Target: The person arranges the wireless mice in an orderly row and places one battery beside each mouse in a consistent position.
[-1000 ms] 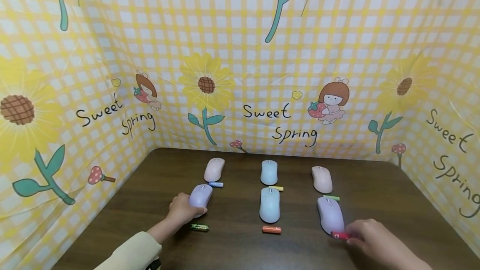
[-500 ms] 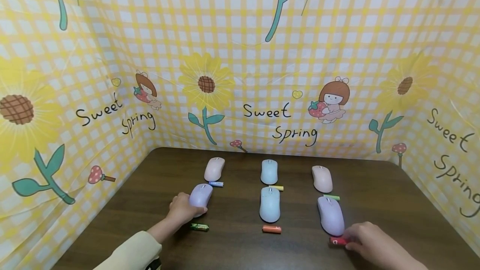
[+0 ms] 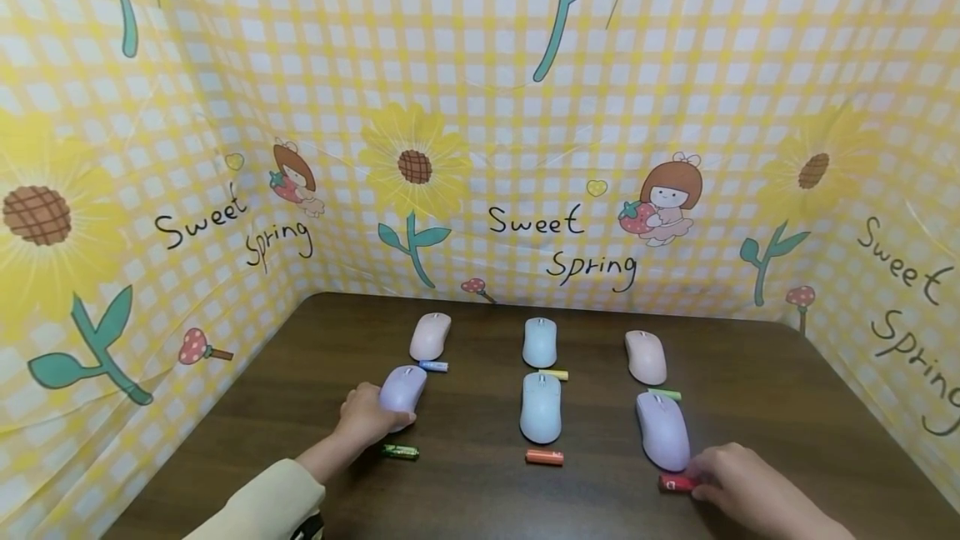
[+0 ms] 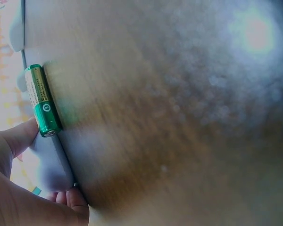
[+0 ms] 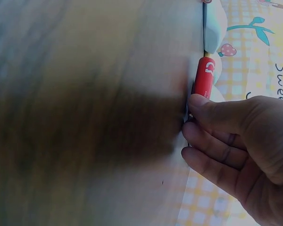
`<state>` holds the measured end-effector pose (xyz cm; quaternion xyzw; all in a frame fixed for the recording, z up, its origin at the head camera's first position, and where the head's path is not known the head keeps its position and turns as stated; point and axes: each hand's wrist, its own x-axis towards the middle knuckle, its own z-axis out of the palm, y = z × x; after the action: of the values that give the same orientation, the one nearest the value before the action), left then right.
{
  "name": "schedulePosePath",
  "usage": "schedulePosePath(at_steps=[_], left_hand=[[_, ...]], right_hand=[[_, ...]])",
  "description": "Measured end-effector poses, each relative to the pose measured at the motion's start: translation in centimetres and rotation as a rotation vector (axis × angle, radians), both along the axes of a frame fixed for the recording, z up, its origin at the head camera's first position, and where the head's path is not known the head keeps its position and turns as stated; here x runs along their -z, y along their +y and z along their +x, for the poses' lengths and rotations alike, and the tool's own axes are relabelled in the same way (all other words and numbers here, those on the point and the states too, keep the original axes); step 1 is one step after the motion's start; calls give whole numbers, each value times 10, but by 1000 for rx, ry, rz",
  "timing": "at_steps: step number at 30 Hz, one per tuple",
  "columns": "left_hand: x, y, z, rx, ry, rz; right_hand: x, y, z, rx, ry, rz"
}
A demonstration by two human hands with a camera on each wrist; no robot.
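Observation:
My left hand [image 3: 365, 419] grips the sides of a light purple computer mouse [image 3: 402, 388] on the table, thumb on one side and fingers on the other. Just in front of that mouse lies a green battery [image 3: 401, 452], seen close up in the left wrist view. At the right, a red battery [image 5: 204, 80] is pinched by one end between the thumb and fingers of my right hand [image 3: 738, 482]. It sits at the table surface, right in front of another light purple mouse [image 3: 663, 432]. An orange battery [image 3: 544, 457] lies before the front blue mouse [image 3: 541, 408].
Behind stand a pink mouse [image 3: 431, 337], a blue mouse [image 3: 540, 342] and another pink mouse [image 3: 646, 357]. Between the rows lie a blue battery [image 3: 434, 367], a yellow battery [image 3: 555, 375] and a light green battery [image 3: 665, 394]. Checked cloth [image 3: 480, 148] walls the dark table [image 3: 480, 498].
My right hand has brought the red battery slightly toward me and down, from overlapping the right purple mouse's near end to the table before it. The left hand has stayed on its mouse.

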<state>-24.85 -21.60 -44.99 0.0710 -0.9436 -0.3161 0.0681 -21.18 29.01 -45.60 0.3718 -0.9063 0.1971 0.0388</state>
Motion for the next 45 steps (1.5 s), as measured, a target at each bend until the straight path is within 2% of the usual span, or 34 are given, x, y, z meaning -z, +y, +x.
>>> schedulePosePath(at_steps=[12,35,45], left_hand=[[0,2,-1,0,-6,5],[2,0,-2,-9,7,6],[1,1,-3,-21,0,21]], right_hand=[[0,0,2,42,3,20],[-2,-1,2,90,-60,39],[-1,-1,3,96,-42,32]])
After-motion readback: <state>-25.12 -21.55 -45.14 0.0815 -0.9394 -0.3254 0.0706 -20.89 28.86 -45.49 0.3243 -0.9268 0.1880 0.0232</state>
